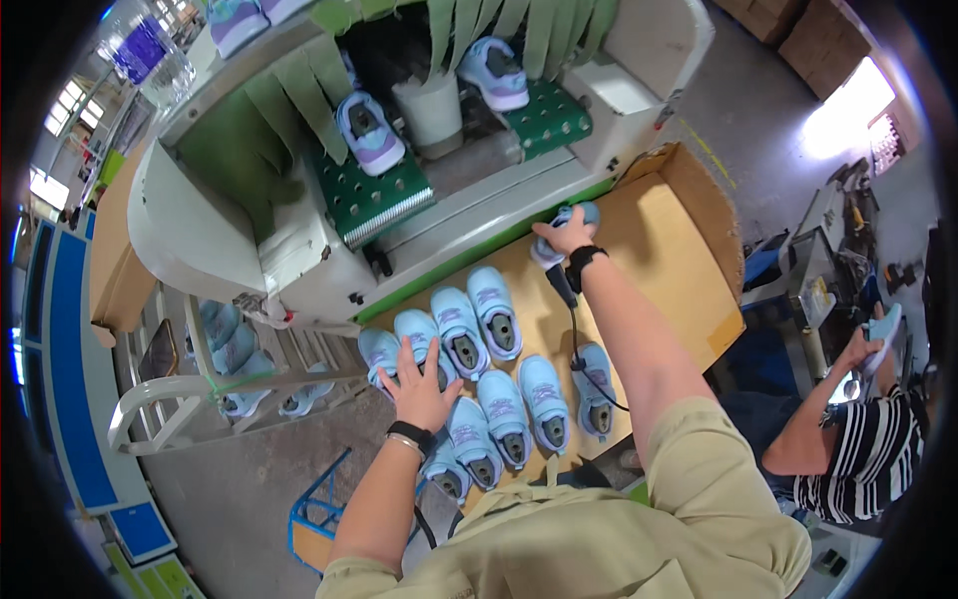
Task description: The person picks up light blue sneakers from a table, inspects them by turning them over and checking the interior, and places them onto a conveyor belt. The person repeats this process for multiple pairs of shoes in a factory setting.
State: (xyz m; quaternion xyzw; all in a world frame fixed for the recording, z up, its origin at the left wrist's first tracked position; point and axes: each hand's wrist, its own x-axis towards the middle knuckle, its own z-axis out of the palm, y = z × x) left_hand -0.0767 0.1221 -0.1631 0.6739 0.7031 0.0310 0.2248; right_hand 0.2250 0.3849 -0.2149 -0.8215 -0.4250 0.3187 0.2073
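My right hand [569, 235] is closed around a light blue shoe [590, 214] near the far edge of the cardboard-lined table [659, 245]. Just below that wrist hangs a black handheld piece [561, 287] with a black cable. My left hand [421, 387] lies with fingers spread over the left end of two rows of light blue shoes, touching or just above one shoe [415, 327] there. Most of these shoes point their toes away from me, including one in the far row [494, 309] and one in the near row [544, 399]. A separate shoe [593, 394] sits to their right, by the cable.
Ahead stands a machine with green strip curtains [299, 95] and two perforated green belts [371, 195], each carrying a shoe. A rack [190, 394] with more shoes is on the left. A blue-framed stool [317, 524] stands below it. At right, another person [848, 449] holds a shoe.
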